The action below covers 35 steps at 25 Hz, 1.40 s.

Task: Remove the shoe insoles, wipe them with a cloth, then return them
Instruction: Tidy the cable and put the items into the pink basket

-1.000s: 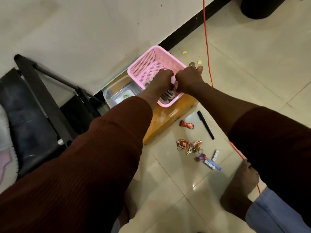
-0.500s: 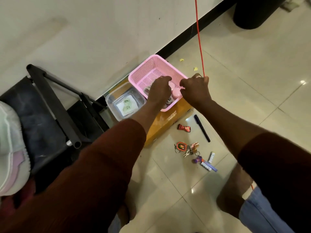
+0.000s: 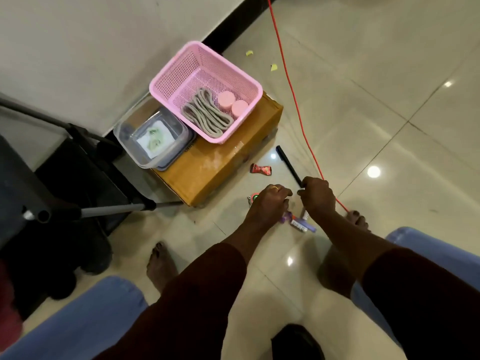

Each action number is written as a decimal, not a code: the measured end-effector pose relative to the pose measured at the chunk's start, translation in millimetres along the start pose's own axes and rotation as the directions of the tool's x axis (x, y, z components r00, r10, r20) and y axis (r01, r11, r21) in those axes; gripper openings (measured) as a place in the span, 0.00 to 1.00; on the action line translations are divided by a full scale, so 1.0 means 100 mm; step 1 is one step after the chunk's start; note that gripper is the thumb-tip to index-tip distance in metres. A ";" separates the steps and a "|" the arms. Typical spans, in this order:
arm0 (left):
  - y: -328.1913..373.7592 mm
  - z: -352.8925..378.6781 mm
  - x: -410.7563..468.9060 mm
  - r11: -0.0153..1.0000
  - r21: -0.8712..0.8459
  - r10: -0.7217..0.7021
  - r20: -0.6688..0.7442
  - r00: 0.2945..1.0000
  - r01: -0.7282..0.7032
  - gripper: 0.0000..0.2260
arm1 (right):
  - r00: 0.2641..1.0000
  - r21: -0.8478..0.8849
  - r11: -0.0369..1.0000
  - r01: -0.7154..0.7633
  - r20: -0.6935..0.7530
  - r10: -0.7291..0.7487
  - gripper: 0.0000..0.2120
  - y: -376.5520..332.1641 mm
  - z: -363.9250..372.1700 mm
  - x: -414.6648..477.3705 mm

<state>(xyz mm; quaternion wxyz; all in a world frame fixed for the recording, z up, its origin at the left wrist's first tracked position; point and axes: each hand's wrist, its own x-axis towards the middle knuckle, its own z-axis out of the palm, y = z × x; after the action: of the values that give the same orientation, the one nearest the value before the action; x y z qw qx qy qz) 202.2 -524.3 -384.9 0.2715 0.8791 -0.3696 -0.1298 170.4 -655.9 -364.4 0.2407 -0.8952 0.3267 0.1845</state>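
Observation:
My left hand [image 3: 270, 201] and my right hand [image 3: 317, 195] hover close together, backs up, low over the tiled floor in front of a cardboard box [image 3: 220, 167]. The fingers of both are curled under, and I see nothing in either. On the box, a clear plastic tub [image 3: 179, 131] holds a white cloth [image 3: 155, 139] with a green print. Beside it a pink mesh basket [image 3: 166, 84] holds coiled grey laces [image 3: 206, 114] and two round pink containers [image 3: 232, 103]. No insole is in view. A dark shoe [image 3: 296, 341] shows at the bottom edge.
Keys with a keyring [image 3: 253, 198], small tubes [image 3: 302, 224], a red wrapper [image 3: 261, 169] and a black pen [image 3: 288, 165] lie on the floor by my hands. An orange cable [image 3: 293, 100] runs past on the right. A black folding frame [image 3: 85, 162] stands left. My bare feet flank the spot.
Both hands have left the pink basket and drawn back toward me, down to the floor by the keys. The two pink containers now lie uncovered in the basket.

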 end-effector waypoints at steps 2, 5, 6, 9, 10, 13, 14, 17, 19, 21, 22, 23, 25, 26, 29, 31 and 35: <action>0.02 0.22 -0.06 1.000 -0.007 -0.012 0.085 0.996 0.013 0.12 | 0.995 0.001 0.996 -0.093 0.048 0.093 0.10 0.17 0.16 0.00; 0.06 0.46 -0.15 0.999 -0.027 -0.024 0.283 0.959 0.032 0.08 | 0.986 -0.042 0.987 -0.155 0.062 0.157 0.10 0.28 0.31 0.01; 0.07 0.52 -0.17 1.000 0.021 -0.024 0.355 0.935 0.018 0.08 | 0.984 -0.058 0.984 -0.166 0.057 0.169 0.10 0.30 0.34 0.02; 0.05 0.63 -0.21 0.990 0.123 0.009 0.430 0.903 -0.068 0.08 | 0.978 -0.075 0.978 -0.193 0.063 0.198 0.10 0.31 0.41 0.05; 0.04 0.64 -0.21 0.986 0.135 0.026 0.441 0.897 -0.095 0.08 | 0.976 -0.082 0.977 -0.199 0.070 0.205 0.10 0.31 0.44 0.05; 0.02 0.66 -0.18 0.938 0.225 0.151 0.423 0.893 -0.265 0.05 | 0.970 -0.068 0.975 -0.212 0.103 0.219 0.11 0.33 0.49 0.08; 0.00 0.68 -0.19 0.919 0.253 0.178 0.416 0.892 -0.302 0.03 | 0.969 -0.056 0.975 -0.214 0.111 0.219 0.11 0.34 0.52 0.09; -0.07 0.74 -0.21 0.895 0.277 0.222 0.401 0.889 -0.349 0.11 | 0.964 0.019 0.969 -0.247 0.101 0.244 0.11 0.36 0.56 0.13; -0.06 0.65 -0.26 0.906 0.283 0.191 0.390 0.901 -0.314 0.02 | 0.953 0.140 0.943 -0.301 0.079 0.292 0.10 0.36 0.54 0.13; -0.12 0.56 -0.38 0.955 0.206 0.133 0.342 0.930 -0.212 0.09 | 0.933 0.286 0.889 -0.358 0.067 0.354 0.11 0.34 0.47 0.09; -0.15 0.48 -0.46 0.973 0.186 0.071 0.316 0.946 -0.136 0.10 | 0.925 0.357 0.857 -0.371 0.063 0.374 0.12 0.32 0.44 0.06; -0.20 0.39 -0.55 0.977 0.194 0.033 0.257 0.966 -0.085 0.11 | 0.923 0.428 0.827 -0.364 0.049 0.381 0.12 0.26 0.38 0.03; -0.27 0.14 -0.62 0.985 0.164 -0.069 0.107 0.992 0.051 0.09 | 0.934 0.574 0.765 -0.292 -0.002 0.358 0.11 0.07 0.24 -0.05; -0.25 -0.02 -0.60 0.986 0.129 -0.114 0.038 0.993 0.108 0.08 | 0.945 0.632 0.741 -0.227 -0.041 0.325 0.10 -0.05 0.15 -0.09; -0.18 -0.53 -0.45 0.985 0.105 -0.108 -0.228 0.968 0.135 0.13 | 0.964 0.727 0.686 0.008 -0.188 0.189 0.11 -0.49 -0.17 -0.17; -0.08 -0.95 -0.25 0.970 0.076 -0.198 -0.298 0.934 0.230 0.12 | 0.954 0.737 0.655 0.167 -0.287 0.081 0.11 -0.82 -0.45 -0.16; -0.10 -1.66 0.29 0.913 -0.031 -0.366 -0.504 0.783 0.407 0.10 | 0.870 0.558 0.709 0.432 -0.463 -0.166 0.11 -1.48 -0.96 0.07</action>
<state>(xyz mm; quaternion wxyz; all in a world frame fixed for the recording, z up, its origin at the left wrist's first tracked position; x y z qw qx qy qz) 299.2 -476.2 -255.8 0.2902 0.9492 -0.1037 0.0638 291.6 -612.8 -243.3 0.4928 -0.8161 0.2569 -0.1586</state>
